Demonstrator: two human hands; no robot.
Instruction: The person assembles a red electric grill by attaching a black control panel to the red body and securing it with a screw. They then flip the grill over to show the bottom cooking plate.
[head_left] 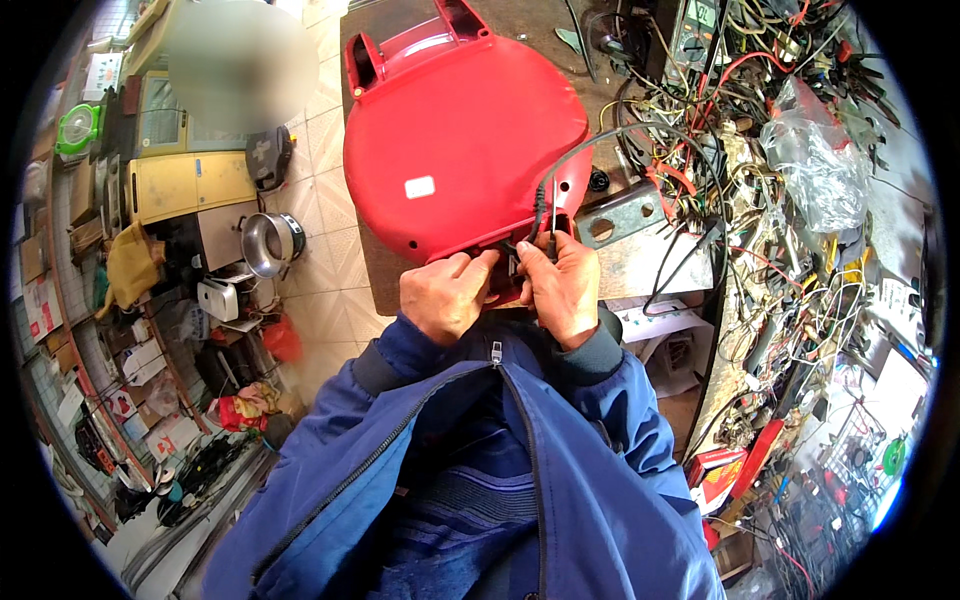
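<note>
Rounded red plastic housing (470,140) bears one rectangular white label (420,187). Zipped navy-blue fabric jacket (620,470), near, has dark cuffs (592,350); blue striped shirt (467,500) shows beneath. Square cream floor tiles (330,255), left, carry diagonal lines. Tangled wires (765,255), right, show black, red, white, yellow.

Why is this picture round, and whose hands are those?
A wide fisheye camera worn on someone's head looks down, so edges bend and the corners go black. The hands belong to the wearer, whose blue sleeves come up from below. On a brown table lies a big red shell. The left hand is at its near edge; what its fingertips hold is hidden. The right hand grips a thin tool, perhaps a screwdriver. Tangled wires lie to the right.
</note>
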